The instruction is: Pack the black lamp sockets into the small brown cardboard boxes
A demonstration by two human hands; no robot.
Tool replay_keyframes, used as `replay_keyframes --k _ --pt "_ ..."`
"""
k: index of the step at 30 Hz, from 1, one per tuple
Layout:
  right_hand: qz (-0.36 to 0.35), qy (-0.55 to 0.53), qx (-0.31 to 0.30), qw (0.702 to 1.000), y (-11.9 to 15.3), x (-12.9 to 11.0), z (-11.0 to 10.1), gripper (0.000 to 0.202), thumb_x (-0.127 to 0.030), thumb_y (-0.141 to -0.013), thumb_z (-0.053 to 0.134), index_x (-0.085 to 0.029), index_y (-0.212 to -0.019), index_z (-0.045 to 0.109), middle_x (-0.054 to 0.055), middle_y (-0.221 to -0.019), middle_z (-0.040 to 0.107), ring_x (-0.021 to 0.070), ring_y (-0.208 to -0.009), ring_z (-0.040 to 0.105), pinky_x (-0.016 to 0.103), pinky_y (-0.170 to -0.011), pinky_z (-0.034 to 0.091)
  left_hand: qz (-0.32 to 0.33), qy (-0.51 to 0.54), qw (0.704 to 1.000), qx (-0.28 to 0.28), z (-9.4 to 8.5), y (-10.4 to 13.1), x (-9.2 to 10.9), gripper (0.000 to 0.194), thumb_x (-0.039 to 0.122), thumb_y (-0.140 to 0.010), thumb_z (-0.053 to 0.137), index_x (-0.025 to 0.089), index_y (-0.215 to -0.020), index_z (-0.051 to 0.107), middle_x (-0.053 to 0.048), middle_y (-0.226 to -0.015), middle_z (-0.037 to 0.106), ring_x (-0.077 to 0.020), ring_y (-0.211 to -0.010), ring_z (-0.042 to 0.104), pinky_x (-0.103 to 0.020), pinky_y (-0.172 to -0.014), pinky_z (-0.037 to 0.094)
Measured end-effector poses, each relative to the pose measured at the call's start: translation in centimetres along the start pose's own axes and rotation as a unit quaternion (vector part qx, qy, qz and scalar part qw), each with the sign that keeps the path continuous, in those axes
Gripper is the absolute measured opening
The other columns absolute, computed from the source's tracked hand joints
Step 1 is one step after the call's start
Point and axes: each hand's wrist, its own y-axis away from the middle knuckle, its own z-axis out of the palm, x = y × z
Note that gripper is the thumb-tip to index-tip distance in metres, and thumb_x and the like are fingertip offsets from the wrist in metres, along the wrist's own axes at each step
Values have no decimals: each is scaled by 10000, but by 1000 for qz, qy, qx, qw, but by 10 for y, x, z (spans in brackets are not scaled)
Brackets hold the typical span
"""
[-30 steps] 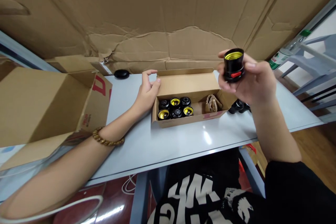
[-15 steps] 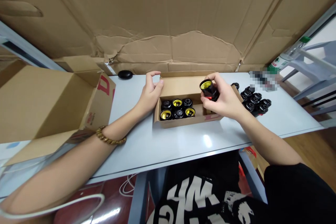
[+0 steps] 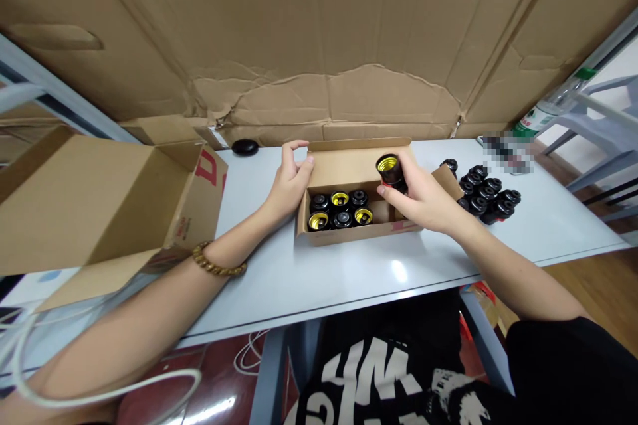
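My right hand (image 3: 423,196) grips a black lamp socket (image 3: 390,171), its yellow threaded mouth facing up, above the right half of a small open cardboard box (image 3: 359,234). Part of the socket is hidden by my fingers. Inside the box's left half stand several lamp sockets (image 3: 341,218) in two rows, some with yellow mouths up and others with black ends up. My left hand (image 3: 292,182) holds the box at its left rear corner, thumb against the raised lid flap (image 3: 343,163). Right of the box stand several more black sockets (image 3: 481,189).
A large open carton (image 3: 112,192) sits on the white table (image 3: 279,285) at left. A round black object (image 3: 245,147) lies by the tall cardboard wall (image 3: 319,26). At the back right stands a green-capped bottle (image 3: 548,109); a white cable (image 3: 124,390) loops at lower left.
My right hand has brought the lamp socket slightly left and lower over the box. My left hand keeps its place at the box corner. The whole view has shifted a little.
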Motion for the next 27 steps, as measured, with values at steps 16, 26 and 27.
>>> replay_keyframes --k 16,26,27 --pt "15 5 20 1000 0 3 3 238 -337 -995 752 -299 -1120 553 9 -857 681 237 -637 637 410 -582 538 6 12 1000 6 0 0 0 632 735 -1089 680 278 -1477 481 19 -851 662 -179 -659 649 -287 -615 458" --pt "-6 -10 37 999 -5 3 -1 352 -470 -1022 724 -279 -1234 518 69 -1100 726 294 -960 665 484 -867 571 6 -1 1000 7 -1 0 2 678 814 -1083 664 289 -1471 482 23 -861 622 -173 -658 629 -294 -612 453" --pt "-2 -17 32 999 -5 2 -2 345 -468 -1038 704 -276 -1251 512 73 -1120 728 298 -984 670 496 -895 570 7 -4 1000 8 -1 0 2 682 814 -1080 664 287 -1473 483 25 -853 614 -174 -658 629 -293 -609 449"
